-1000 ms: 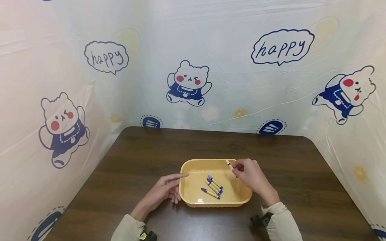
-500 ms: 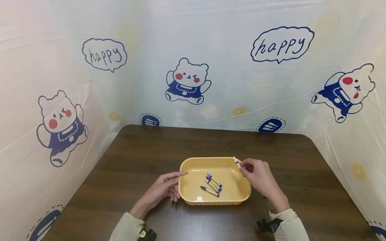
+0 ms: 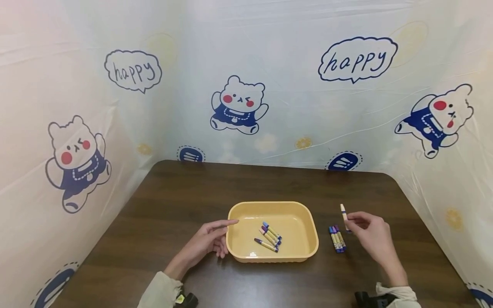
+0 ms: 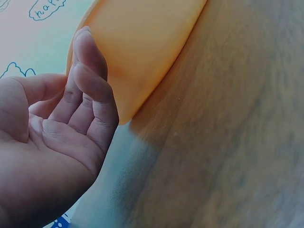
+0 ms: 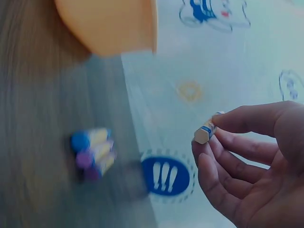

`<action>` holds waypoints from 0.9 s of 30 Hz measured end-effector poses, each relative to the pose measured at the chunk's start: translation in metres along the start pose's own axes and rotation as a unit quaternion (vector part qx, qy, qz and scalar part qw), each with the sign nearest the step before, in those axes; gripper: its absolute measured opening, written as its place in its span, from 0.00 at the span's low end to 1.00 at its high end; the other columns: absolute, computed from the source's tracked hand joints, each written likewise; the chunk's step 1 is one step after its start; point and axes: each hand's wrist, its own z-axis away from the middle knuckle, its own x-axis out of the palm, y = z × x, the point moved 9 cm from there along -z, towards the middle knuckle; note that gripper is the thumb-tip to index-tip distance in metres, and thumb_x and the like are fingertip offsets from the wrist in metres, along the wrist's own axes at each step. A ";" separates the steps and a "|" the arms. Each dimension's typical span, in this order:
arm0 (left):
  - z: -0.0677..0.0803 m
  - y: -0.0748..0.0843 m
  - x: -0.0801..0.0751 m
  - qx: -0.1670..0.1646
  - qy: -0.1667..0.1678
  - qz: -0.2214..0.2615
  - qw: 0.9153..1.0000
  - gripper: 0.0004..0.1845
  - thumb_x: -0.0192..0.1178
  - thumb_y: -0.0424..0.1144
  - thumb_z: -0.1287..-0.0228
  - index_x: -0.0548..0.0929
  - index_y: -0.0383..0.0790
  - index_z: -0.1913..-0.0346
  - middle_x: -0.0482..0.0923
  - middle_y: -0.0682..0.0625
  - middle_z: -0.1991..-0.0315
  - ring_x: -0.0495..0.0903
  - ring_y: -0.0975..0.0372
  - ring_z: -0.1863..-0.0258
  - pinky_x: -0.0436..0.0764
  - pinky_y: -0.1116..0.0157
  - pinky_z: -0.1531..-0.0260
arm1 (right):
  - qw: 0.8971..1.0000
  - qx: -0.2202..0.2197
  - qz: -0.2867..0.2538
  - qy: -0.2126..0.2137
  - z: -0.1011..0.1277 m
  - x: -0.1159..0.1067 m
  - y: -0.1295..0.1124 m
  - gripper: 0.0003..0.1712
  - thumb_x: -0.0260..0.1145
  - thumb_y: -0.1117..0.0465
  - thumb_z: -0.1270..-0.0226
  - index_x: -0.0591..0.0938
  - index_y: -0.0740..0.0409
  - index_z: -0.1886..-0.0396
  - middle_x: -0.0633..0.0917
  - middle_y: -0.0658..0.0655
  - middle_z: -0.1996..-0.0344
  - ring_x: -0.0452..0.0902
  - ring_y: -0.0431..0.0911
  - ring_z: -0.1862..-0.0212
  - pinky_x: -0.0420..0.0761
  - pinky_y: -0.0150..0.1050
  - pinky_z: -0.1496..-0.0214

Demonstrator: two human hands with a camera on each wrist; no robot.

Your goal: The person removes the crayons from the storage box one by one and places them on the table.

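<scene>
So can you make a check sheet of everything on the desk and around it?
Surface: dark wooden table.
Job's things: yellow tray holding four crayons; three more crayons lie on the table right of it; one pale crayon is held up.
Clutter: nothing seen.
Hands: left hand rests its straight fingers on the tray's left side; right hand pinches the pale crayon.
Cables: nothing seen.
Surroundings: plastic sheet with bears and "happy".
</scene>
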 end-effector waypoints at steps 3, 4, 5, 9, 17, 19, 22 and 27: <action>0.000 -0.001 -0.001 -0.005 0.004 -0.002 1.000 0.26 0.48 0.44 0.21 0.67 0.35 0.27 0.82 0.45 0.72 0.82 0.58 0.77 0.82 0.66 0.76 | 0.999 0.030 -0.001 -0.021 0.001 -0.001 0.024 0.13 0.71 0.61 0.35 0.86 0.65 0.56 0.88 0.58 0.67 0.84 0.45 0.70 0.79 0.33 0.73; 0.000 -0.001 -0.001 -0.005 0.004 -0.003 1.000 0.26 0.48 0.43 0.21 0.67 0.35 0.27 0.82 0.45 0.72 0.82 0.58 0.77 0.82 0.66 0.76 | 0.999 0.037 0.002 -0.024 0.001 -0.001 0.031 0.13 0.72 0.61 0.35 0.86 0.65 0.57 0.88 0.58 0.68 0.84 0.45 0.70 0.78 0.33 0.74; 0.000 -0.001 0.000 -0.004 0.005 -0.004 1.000 0.26 0.48 0.43 0.20 0.67 0.35 0.27 0.82 0.45 0.72 0.82 0.58 0.77 0.82 0.66 0.76 | 0.999 0.044 0.004 -0.029 0.001 0.000 0.038 0.13 0.72 0.61 0.36 0.86 0.66 0.57 0.88 0.58 0.68 0.84 0.45 0.71 0.78 0.33 0.74; 0.001 0.001 -0.002 -0.002 0.008 -0.006 1.000 0.25 0.48 0.42 0.21 0.67 0.34 0.27 0.81 0.45 0.73 0.81 0.59 0.78 0.82 0.66 0.77 | 0.997 0.052 0.019 -0.058 0.002 0.013 0.055 0.11 0.71 0.62 0.37 0.86 0.67 0.61 0.88 0.56 0.72 0.81 0.42 0.75 0.78 0.33 0.76; 0.001 0.002 -0.001 0.007 -0.005 -0.003 1.000 0.25 0.46 0.41 0.20 0.66 0.34 0.27 0.82 0.46 0.73 0.82 0.59 0.77 0.82 0.67 0.76 | 0.992 0.060 0.040 -0.105 0.006 0.038 0.057 0.07 0.70 0.63 0.40 0.86 0.64 0.66 0.86 0.53 0.74 0.76 0.41 0.75 0.76 0.35 0.76; 0.001 0.002 0.000 0.013 -0.009 -0.002 1.000 0.25 0.47 0.42 0.20 0.65 0.33 0.27 0.82 0.46 0.73 0.82 0.59 0.77 0.82 0.67 0.76 | 0.991 0.060 0.041 -0.109 0.006 0.040 0.055 0.07 0.70 0.64 0.40 0.85 0.65 0.66 0.86 0.54 0.74 0.76 0.42 0.74 0.76 0.35 0.75; 0.001 0.002 0.000 0.018 -0.011 0.000 1.000 0.26 0.47 0.42 0.20 0.66 0.33 0.27 0.81 0.46 0.74 0.82 0.60 0.77 0.82 0.67 0.77 | 0.989 0.068 0.044 -0.121 0.008 0.043 0.053 0.07 0.70 0.64 0.41 0.85 0.64 0.66 0.85 0.53 0.74 0.76 0.42 0.73 0.76 0.36 0.74; 0.001 0.002 -0.001 0.018 -0.008 0.002 1.000 0.25 0.47 0.41 0.20 0.66 0.32 0.28 0.81 0.45 0.74 0.82 0.59 0.78 0.82 0.67 0.77 | 0.987 0.072 0.049 -0.137 0.011 0.047 0.050 0.06 0.72 0.63 0.41 0.85 0.62 0.68 0.84 0.51 0.77 0.75 0.43 0.75 0.75 0.37 0.74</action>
